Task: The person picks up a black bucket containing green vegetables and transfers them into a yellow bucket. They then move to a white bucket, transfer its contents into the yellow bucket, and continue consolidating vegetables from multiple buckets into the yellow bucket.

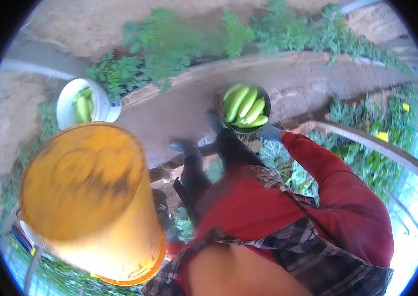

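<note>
My right hand [270, 132], in a grey-blue glove below a red sleeve, grips the near right rim of a dark round bucket [220, 111]. Several long, light green squashes [247, 103] lie in that bucket, close to my boots. A large yellow plastic bucket [94, 192] looms at the left, close to the camera, tilted with its scuffed bottom towards me. Beside its right side is my left hand [162, 207], dark and blurred below a bit of red sleeve; its fingers cannot be made out.
A white bucket [62, 105] with green squashes in it stands beyond the yellow one. A grey path [164, 107] crosses in front of me, with leafy plants [179, 40] along its far edge. More plants [364, 155] and a curved pale pipe [375, 144] are at the right.
</note>
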`<state>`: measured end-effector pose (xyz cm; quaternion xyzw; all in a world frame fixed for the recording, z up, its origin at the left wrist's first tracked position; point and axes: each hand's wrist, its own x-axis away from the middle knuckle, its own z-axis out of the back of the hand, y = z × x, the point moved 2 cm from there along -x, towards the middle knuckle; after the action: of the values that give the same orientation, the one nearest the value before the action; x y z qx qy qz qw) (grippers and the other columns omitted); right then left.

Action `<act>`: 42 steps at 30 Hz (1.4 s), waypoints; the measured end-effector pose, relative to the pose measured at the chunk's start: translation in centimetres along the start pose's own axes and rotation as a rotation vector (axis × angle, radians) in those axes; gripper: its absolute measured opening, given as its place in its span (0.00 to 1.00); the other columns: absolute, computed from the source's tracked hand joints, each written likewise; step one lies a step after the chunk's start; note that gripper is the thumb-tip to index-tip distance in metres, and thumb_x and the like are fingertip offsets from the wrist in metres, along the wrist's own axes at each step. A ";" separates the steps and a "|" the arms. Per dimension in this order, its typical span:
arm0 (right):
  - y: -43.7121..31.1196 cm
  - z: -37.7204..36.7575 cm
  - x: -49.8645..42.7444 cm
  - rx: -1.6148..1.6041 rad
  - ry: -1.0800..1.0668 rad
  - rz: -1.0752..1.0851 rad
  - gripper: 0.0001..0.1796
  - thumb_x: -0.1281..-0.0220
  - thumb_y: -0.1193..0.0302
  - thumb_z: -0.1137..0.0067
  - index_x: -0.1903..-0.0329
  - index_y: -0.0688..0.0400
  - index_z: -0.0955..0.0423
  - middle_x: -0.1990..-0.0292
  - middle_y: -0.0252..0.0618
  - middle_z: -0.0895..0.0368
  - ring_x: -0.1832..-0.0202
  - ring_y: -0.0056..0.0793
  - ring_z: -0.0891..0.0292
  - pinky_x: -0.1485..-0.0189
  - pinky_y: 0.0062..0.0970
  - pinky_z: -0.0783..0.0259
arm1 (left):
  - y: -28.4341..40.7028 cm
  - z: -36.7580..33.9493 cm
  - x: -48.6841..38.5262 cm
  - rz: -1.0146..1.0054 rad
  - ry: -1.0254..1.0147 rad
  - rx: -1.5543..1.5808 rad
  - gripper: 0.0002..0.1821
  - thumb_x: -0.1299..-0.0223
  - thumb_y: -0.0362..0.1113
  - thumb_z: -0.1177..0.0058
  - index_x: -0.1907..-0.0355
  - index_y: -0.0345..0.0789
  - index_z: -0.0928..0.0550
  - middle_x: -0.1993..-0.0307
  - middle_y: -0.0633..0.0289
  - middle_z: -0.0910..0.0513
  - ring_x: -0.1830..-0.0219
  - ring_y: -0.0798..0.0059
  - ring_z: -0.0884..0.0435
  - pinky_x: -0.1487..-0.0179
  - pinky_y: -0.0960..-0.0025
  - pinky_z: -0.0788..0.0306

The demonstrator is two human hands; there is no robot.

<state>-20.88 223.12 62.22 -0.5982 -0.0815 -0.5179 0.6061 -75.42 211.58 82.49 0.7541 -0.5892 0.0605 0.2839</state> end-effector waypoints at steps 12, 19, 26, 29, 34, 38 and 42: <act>4.2 -1.2 -16.2 0.404 0.433 -0.205 0.13 0.43 0.71 0.52 0.56 0.59 0.26 0.55 0.45 0.23 0.55 0.45 0.26 0.51 0.41 0.30 | -9.6 19.8 -11.2 0.329 0.523 -0.974 0.21 0.38 0.36 0.50 0.44 0.30 0.29 0.48 0.51 0.25 0.49 0.63 0.25 0.51 0.65 0.28; 8.9 12.7 -25.5 0.695 0.167 -0.074 0.25 0.48 0.76 0.54 0.43 0.62 0.33 0.49 0.54 0.28 0.44 0.52 0.33 0.42 0.42 0.35 | -10.3 31.1 -21.8 0.526 0.569 -0.919 0.20 0.39 0.32 0.48 0.44 0.33 0.28 0.46 0.59 0.25 0.45 0.66 0.26 0.45 0.62 0.29; 9.3 12.6 -28.9 0.753 0.136 -0.013 0.15 0.49 0.77 0.53 0.57 0.61 0.24 0.55 0.56 0.24 0.52 0.53 0.27 0.50 0.44 0.31 | -7.3 34.6 -27.6 0.424 0.581 -0.906 0.18 0.38 0.35 0.49 0.46 0.30 0.27 0.51 0.60 0.22 0.51 0.67 0.22 0.47 0.63 0.27; 6.7 11.1 -29.7 0.821 0.104 0.040 0.15 0.47 0.78 0.54 0.58 0.59 0.22 0.59 0.55 0.21 0.56 0.53 0.24 0.53 0.44 0.28 | -6.8 35.7 -27.7 0.437 0.625 -1.063 0.17 0.37 0.36 0.50 0.48 0.29 0.26 0.53 0.60 0.21 0.52 0.67 0.21 0.49 0.61 0.26; -0.3 7.8 -32.8 0.772 0.069 0.194 0.15 0.53 0.75 0.46 0.59 0.55 0.20 0.62 0.49 0.19 0.56 0.50 0.23 0.53 0.41 0.28 | -8.7 34.6 -27.2 0.344 0.789 -1.155 0.20 0.38 0.37 0.49 0.47 0.26 0.28 0.54 0.54 0.22 0.57 0.64 0.22 0.51 0.62 0.26; -5.2 1.2 -36.8 1.016 -0.128 0.217 0.13 0.53 0.73 0.46 0.62 0.56 0.18 0.67 0.41 0.16 0.65 0.40 0.19 0.64 0.42 0.25 | -10.8 28.5 -26.7 -0.110 0.712 -1.918 0.27 0.39 0.38 0.48 0.42 0.25 0.33 0.46 0.49 0.29 0.47 0.58 0.30 0.43 0.59 0.32; -7.0 -1.0 -34.3 0.848 0.343 0.310 0.17 0.55 0.75 0.46 0.58 0.56 0.21 0.54 0.44 0.22 0.48 0.37 0.27 0.47 0.39 0.33 | -18.9 21.8 -23.6 -0.223 0.114 -2.048 0.23 0.34 0.36 0.53 0.41 0.27 0.33 0.44 0.52 0.28 0.42 0.64 0.30 0.38 0.64 0.37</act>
<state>-41.89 242.23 41.81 -0.2093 -0.0941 -0.4337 0.8714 -70.32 223.63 47.59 0.1970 -0.2707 -0.4615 0.8216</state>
